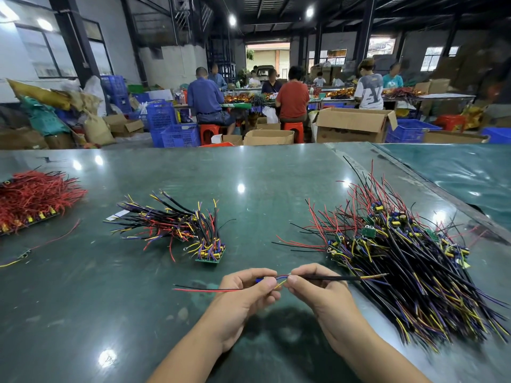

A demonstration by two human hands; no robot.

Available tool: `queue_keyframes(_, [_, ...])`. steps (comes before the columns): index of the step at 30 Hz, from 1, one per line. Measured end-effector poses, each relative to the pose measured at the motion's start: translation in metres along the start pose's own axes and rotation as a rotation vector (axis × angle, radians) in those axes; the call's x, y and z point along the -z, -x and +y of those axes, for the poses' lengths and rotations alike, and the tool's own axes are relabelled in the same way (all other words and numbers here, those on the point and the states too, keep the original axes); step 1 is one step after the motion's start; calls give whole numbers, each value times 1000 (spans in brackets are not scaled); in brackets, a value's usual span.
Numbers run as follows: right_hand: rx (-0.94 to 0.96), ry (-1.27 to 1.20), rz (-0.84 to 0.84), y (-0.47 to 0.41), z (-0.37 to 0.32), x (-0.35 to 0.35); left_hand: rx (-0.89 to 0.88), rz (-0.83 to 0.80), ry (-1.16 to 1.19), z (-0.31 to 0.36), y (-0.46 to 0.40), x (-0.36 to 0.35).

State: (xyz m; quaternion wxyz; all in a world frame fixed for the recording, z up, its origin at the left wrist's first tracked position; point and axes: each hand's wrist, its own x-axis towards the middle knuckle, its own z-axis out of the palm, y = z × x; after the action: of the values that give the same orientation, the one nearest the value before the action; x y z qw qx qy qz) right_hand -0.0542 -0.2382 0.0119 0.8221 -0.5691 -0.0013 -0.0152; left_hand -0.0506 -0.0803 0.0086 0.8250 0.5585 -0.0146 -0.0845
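Pinching one wire harness (279, 280) between them, left hand (246, 293) and right hand (312, 291) fingers grasp it.

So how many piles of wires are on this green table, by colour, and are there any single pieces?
Mostly red pile: 1
Mixed-colour piles: 2, the middle pile and the right pile
Single pieces: 2, the held piece pinched by the left hand and right hand, and the loose piece at the left edge
Total: 5
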Motion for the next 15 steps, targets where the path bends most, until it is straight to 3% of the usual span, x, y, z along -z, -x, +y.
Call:
queue_keyframes(4, [-41,-28,-15,0,0,-1,-14,6,15,1,0,1])
queue_keyframes(12, [-228,-336,-168,1,-10,3,-15,-69,83,6,0,3])
queue_keyframes(15, [-225,-315,-96,-1,-11,1,-22,4,95,8,0,2])
